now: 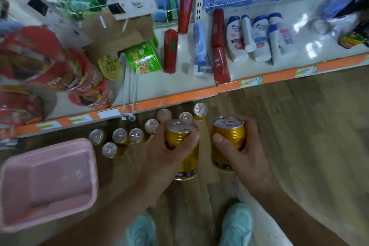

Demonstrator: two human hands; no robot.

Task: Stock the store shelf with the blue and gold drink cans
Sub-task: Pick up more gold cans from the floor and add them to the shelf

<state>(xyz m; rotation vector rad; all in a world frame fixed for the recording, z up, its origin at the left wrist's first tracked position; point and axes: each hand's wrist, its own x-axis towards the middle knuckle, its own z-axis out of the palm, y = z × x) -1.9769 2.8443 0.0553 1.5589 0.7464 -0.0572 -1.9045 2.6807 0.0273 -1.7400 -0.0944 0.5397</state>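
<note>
Both hands gripping gold cans: left hand point(159, 152) round one can point(182, 146), right hand point(239, 152) round another point(227, 136). Pink tub point(46, 181) near-left, contents unclear; loose cans point(119, 136) on floor betw. tub & hands.

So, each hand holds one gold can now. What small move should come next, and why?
Probably lift both cans forward to the shelf and set them on its bare patch near the front edge. The left hand grips a can and the right hand grips another can, both upright above the floor, and several more cans wait on the floor below the shelf.
</note>
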